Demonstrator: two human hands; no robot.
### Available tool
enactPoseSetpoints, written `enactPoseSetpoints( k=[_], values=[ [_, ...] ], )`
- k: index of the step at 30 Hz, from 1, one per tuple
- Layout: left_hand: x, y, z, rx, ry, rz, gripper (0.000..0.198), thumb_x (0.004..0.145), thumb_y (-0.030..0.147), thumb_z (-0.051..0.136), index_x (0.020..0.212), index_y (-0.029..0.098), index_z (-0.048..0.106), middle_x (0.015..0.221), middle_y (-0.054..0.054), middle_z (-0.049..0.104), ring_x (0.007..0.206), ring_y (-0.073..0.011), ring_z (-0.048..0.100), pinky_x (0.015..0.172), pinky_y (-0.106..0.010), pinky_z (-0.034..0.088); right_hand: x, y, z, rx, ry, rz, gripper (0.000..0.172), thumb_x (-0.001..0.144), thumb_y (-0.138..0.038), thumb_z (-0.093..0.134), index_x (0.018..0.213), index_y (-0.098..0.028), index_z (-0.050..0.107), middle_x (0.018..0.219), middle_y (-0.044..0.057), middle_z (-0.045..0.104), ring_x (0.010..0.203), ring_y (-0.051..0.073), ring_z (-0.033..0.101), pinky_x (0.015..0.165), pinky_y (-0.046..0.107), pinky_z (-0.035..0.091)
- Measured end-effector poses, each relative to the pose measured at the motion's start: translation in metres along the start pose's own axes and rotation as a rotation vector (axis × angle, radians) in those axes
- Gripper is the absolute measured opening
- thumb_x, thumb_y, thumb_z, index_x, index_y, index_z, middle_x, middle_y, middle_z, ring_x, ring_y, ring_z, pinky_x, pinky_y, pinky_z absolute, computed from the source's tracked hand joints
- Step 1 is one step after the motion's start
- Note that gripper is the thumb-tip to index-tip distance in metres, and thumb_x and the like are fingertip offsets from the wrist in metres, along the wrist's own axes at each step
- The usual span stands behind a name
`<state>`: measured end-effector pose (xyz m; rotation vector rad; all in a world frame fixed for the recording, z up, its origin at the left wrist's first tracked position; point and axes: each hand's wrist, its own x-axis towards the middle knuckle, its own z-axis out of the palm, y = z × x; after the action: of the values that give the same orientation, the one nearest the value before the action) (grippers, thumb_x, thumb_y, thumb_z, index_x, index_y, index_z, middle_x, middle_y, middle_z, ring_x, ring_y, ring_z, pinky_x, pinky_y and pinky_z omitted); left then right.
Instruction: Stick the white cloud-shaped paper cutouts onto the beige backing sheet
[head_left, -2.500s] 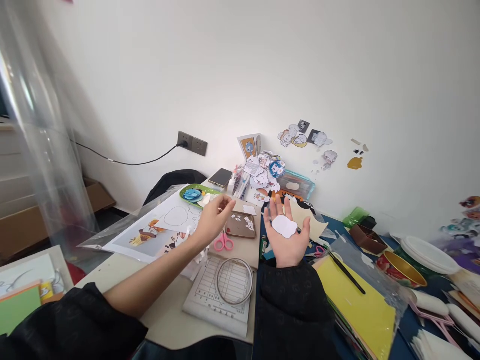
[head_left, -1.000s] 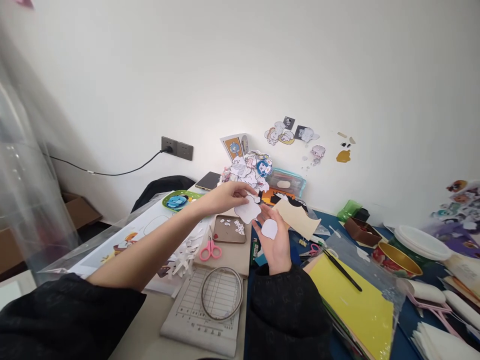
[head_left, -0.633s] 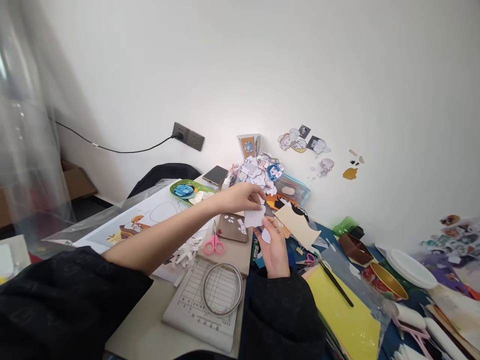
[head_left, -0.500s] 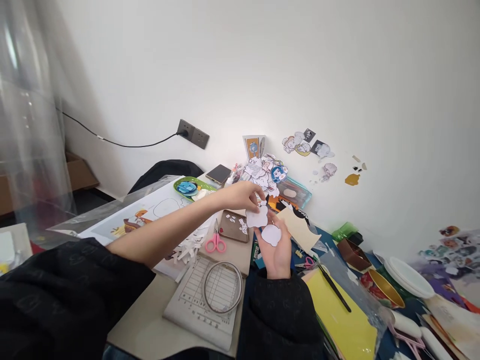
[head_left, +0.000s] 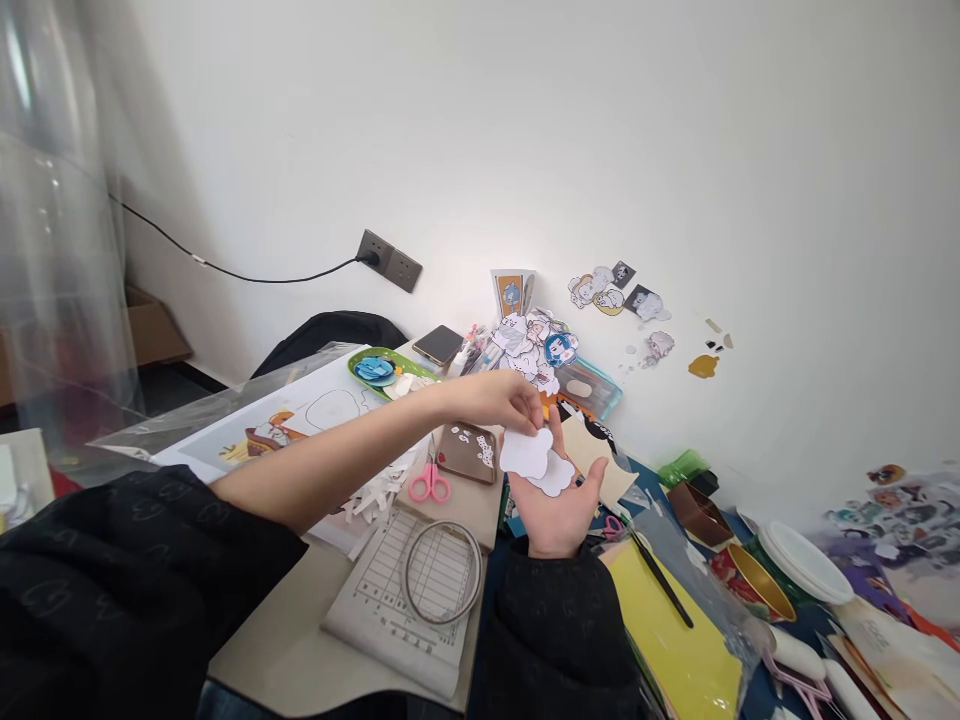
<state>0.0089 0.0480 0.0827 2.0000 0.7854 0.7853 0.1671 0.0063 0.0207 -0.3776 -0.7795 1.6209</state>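
Note:
My left hand [head_left: 501, 398] pinches a white cloud-shaped paper cutout [head_left: 525, 453] and holds it over my right palm. My right hand [head_left: 561, 505] lies palm up with fingers spread, and a second, smaller white cutout [head_left: 559, 478] rests on it, partly covered by the first. Both hands hover above a cluttered craft table, just right of a brown tray of small stickers [head_left: 467, 451]. Both arms wear black sleeves; the left sleeve is pushed up.
Pink scissors [head_left: 428, 483] and a metal ring [head_left: 442, 571] on a ruled pad lie below my left arm. Yellow sheets [head_left: 679, 630] with a black pen sit at right, bowls and a gold tin [head_left: 757, 590] beyond. A phone [head_left: 437, 344], green dish and sticker pile stand by the wall.
My left hand fetched a second white cutout from the table and brought it down onto the one in my right palm. The view has shifted slightly.

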Motion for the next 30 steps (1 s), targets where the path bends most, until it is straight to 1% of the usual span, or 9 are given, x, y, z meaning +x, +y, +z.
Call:
enactPoseSetpoints(
  k=[4,7,9,14,16,20,25,28,30],
  values=[
    [0.005,-0.004,0.014,-0.093,-0.049,0.072,0.01,0.072,0.017,0.06,0.08,0.017,0.066,0.077,-0.003,0.07,0.072,-0.0167,0.066,0.059,-0.025,0.05,0.0,0.002,-0.001,-0.008,0.005,-0.023,0.054,0.075,-0.07,0.033,0.105,-0.037,0.063,0.126,-0.003,0.058,0.123,0.019,0.047,0.105,0.044,0.034],
    [0.006,-0.003,0.015,-0.023,0.046,0.111,0.017,0.072,0.01,0.056,0.085,0.017,0.064,0.081,-0.003,0.07,0.078,-0.0168,0.066,0.062,-0.024,0.05,0.001,0.003,0.0,-0.08,0.031,-0.062,0.067,0.076,-0.074,0.027,0.112,-0.029,0.06,0.131,0.003,0.054,0.123,0.02,0.047,0.103,0.045,0.035],
    [0.005,0.001,0.014,0.039,0.081,0.152,0.023,0.073,0.005,0.051,0.089,0.017,0.062,0.085,-0.003,0.071,0.082,-0.016,0.065,0.064,-0.024,0.049,0.001,0.004,0.001,-0.107,0.033,-0.057,0.072,0.075,-0.076,0.024,0.115,-0.027,0.058,0.133,0.005,0.052,0.123,0.021,0.047,0.103,0.045,0.035],
    [0.0,0.01,0.02,0.157,-0.073,0.252,0.041,0.07,-0.005,0.037,0.098,0.018,0.057,0.096,-0.004,0.069,0.091,-0.0147,0.062,0.07,-0.023,0.046,0.002,0.004,-0.003,-0.033,0.005,-0.04,0.065,0.077,-0.072,0.033,0.112,-0.024,0.06,0.132,0.006,0.053,0.123,0.02,0.046,0.104,0.042,0.032],
    [0.0,0.01,0.027,0.253,-0.089,0.269,0.047,0.069,-0.005,0.037,0.105,0.018,0.056,0.099,-0.005,0.066,0.09,-0.0154,0.06,0.069,-0.023,0.045,0.002,0.004,-0.006,-0.037,0.019,-0.036,0.063,0.078,-0.072,0.032,0.108,-0.025,0.062,0.128,0.004,0.056,0.123,0.02,0.047,0.105,0.042,0.032],
    [0.001,0.006,0.041,0.385,-0.052,0.333,0.048,0.07,-0.004,0.042,0.111,0.018,0.054,0.101,-0.006,0.062,0.09,-0.0175,0.058,0.07,-0.024,0.044,0.001,0.004,-0.008,-0.093,0.044,-0.062,0.059,0.079,-0.07,0.032,0.105,-0.029,0.065,0.117,0.002,0.063,0.121,0.02,0.048,0.102,0.041,0.035],
    [0.004,0.005,0.051,0.374,-0.079,0.418,0.047,0.07,-0.005,0.044,0.11,0.016,0.054,0.105,-0.008,0.061,0.095,-0.0191,0.056,0.074,-0.026,0.043,-0.001,0.005,-0.003,-0.12,-0.019,-0.063,0.067,0.077,-0.073,0.028,0.119,-0.03,0.058,0.127,0.007,0.056,0.12,0.025,0.05,0.099,0.048,0.036],
    [0.003,0.007,0.054,0.385,-0.1,0.426,0.051,0.069,-0.005,0.049,0.116,0.015,0.051,0.106,-0.009,0.058,0.09,-0.0181,0.056,0.073,-0.025,0.043,-0.001,0.004,0.0,-0.164,0.002,-0.069,0.07,0.077,-0.074,0.025,0.124,-0.029,0.053,0.132,0.007,0.052,0.122,0.025,0.048,0.1,0.048,0.036],
    [0.003,0.008,0.055,0.45,-0.082,0.44,0.052,0.069,-0.002,0.054,0.118,0.016,0.05,0.109,-0.009,0.056,0.095,-0.0199,0.054,0.075,-0.027,0.042,-0.001,0.002,-0.001,-0.121,0.023,-0.072,0.069,0.078,-0.073,0.026,0.123,-0.029,0.054,0.133,0.007,0.052,0.124,0.024,0.046,0.101,0.047,0.035]
  ],
)
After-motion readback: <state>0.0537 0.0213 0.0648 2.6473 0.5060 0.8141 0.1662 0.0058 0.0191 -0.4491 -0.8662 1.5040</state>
